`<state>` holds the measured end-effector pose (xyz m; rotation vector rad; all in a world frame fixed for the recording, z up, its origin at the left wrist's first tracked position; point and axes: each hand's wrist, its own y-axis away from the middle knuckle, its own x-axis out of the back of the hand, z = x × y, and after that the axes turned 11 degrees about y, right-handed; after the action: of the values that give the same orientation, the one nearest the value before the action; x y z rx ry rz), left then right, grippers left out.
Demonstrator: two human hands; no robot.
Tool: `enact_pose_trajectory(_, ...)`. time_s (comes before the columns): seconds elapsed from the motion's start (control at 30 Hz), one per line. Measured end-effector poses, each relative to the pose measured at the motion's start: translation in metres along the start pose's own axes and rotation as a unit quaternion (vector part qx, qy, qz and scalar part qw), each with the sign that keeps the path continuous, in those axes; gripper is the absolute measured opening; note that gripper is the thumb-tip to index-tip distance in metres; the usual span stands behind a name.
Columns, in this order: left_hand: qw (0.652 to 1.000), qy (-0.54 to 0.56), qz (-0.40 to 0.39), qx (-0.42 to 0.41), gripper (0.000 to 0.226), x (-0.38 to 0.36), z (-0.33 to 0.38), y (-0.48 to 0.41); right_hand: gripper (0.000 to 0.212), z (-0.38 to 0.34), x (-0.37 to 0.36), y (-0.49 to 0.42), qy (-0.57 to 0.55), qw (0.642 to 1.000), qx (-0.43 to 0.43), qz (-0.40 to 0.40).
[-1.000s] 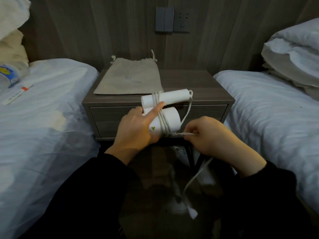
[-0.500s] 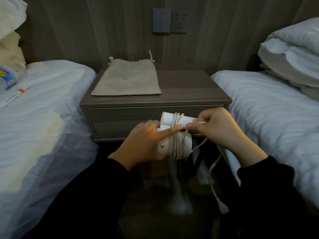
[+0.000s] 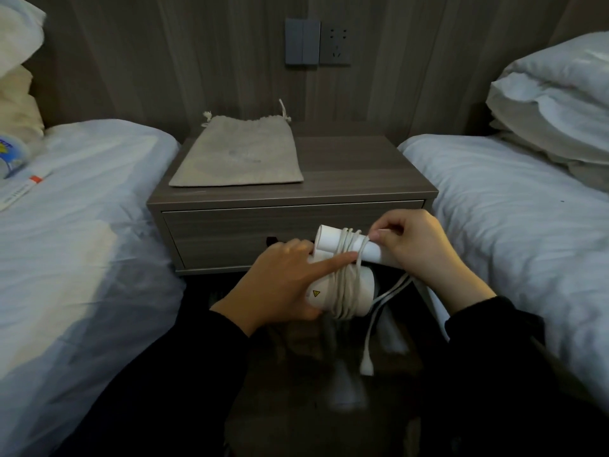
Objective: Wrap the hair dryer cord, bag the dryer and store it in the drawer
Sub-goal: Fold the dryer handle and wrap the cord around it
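A white folded hair dryer is held in front of the nightstand's closed drawer. My left hand grips its body, index finger pressed across the wound cord. My right hand pinches the cord at the handle's right end. Several turns of cord circle the dryer. The loose tail hangs down to the white plug. A beige drawstring bag lies flat on the nightstand top.
White-sheeted beds flank the nightstand, left bed and right bed. A pillow pile sits at the right, a bottle and a small packet at the far left. A switch and socket are on the wall.
The dryer has come down from the nightstand's edge to in front of the drawer. My right hand carried the cord from below up over the handle, adding turns. The hanging tail is shorter.
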<state>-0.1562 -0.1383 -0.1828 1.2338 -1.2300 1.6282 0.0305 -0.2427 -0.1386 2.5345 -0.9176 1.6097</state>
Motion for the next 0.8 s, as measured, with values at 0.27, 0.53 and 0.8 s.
enact_pose_trajectory(0.27, 1.0, 0.017, -0.004, -0.022, 0.095, -0.006, 0.008, 0.002, 0.018, 0.008, -0.004, 0.001, 0.008, 0.996, 0.023, -0.084)
enact_pose_trajectory(0.53, 0.996, 0.073, -0.05, 0.001, 0.093, -0.005, 0.013, 0.0, 0.012, 0.001, -0.007, 0.003, 0.007, 1.0, -0.01, -0.02)
enact_pose_trajectory(0.8, 0.997, 0.05, -0.065, 0.001, 0.087, 0.002, 0.0, 0.002, 0.028, 0.013, -0.005, -0.006, -0.037, 0.993, -0.019, -0.107)
